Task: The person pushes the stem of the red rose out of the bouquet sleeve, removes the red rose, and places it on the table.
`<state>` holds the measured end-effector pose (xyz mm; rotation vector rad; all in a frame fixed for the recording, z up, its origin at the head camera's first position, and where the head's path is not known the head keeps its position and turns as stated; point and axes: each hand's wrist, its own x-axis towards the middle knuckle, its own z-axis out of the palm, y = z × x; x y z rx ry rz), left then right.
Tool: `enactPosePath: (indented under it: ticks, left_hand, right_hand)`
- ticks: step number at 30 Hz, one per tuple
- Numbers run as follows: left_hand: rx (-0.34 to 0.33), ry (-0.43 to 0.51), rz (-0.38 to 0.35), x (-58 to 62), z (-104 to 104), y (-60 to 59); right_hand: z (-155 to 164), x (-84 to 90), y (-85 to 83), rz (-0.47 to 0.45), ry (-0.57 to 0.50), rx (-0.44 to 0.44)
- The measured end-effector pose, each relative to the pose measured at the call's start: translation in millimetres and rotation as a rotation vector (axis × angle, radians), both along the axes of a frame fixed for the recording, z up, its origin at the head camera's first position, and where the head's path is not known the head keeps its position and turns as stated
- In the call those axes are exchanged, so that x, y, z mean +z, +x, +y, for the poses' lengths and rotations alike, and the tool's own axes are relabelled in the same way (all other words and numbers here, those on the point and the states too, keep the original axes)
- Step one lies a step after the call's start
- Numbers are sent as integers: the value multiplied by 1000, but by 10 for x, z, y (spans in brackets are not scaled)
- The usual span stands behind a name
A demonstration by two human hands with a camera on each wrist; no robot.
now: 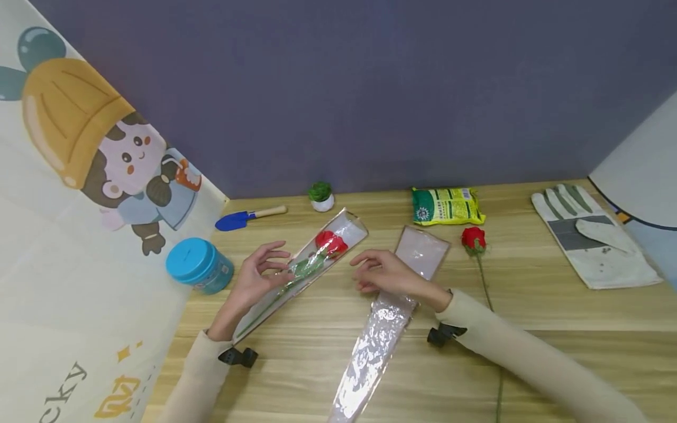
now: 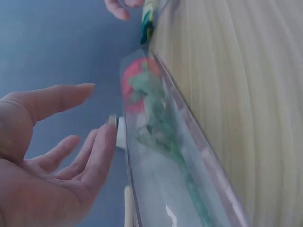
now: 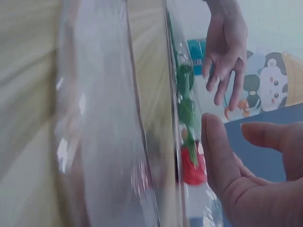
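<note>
Beige sleeves (image 1: 529,352) cross the desk (image 1: 296,376); left hand (image 1: 256,279) beside the wrapped red rose (image 1: 309,267), right hand (image 1: 388,273) above a seemingly unfilled clear wrapper (image 1: 378,332), each grip relaxed, holding nothing. Both packages probably lie flat for easy reach.

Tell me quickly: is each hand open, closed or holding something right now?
Left hand: open, holding nothing, near the wrapped red rose.
Right hand: open, holding nothing, near the shiny plastic sleeve.
</note>
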<state>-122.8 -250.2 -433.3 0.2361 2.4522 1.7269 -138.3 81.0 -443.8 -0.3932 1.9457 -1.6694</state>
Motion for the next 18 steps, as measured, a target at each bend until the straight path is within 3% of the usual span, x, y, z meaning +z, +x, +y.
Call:
enactPosePath:
  ticks: [5,11,18]
  left_hand:
    - [28,-104,21,-20,-86,-9]
    - [-43,-178,-86,-96,-141,-39]
    - [-52,-243,-172,-132,-153,-63]
  right_hand:
    - [-256,-35,-13,-172,-58,-17]
    - [-427,-159,-23,-368,-137,-50]
    - [-509,-232,-32,-472,-185,-79]
